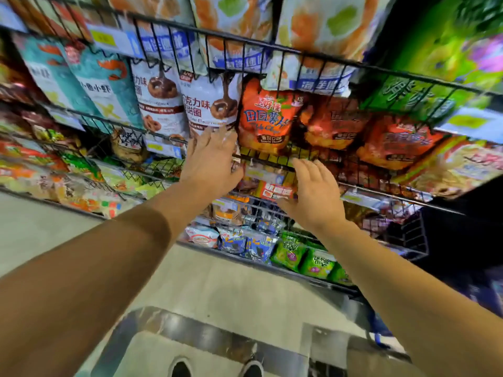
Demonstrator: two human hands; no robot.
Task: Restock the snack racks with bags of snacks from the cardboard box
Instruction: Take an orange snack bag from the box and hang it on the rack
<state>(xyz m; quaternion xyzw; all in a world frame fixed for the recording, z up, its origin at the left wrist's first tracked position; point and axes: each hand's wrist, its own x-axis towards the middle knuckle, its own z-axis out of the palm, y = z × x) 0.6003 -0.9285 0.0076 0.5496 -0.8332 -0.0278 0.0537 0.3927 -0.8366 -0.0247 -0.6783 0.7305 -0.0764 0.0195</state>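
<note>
Just above left hand, orange bag

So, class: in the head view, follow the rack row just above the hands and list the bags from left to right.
Teal shrimp bag → white chocolate-doughnut bag → second doughnut bag → orange tomato crisp bag → two more orange bags, blurred.

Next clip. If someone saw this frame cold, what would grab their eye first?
Two bare arms reaching in from the bottom corners: the left hand spread at the foot of a white doughnut bag, the right hand open, flat against the wire rack lower down. Next, the orange chip bag at centre, right of the doughnut bags. Neither hand clearly holds a bag.
</note>
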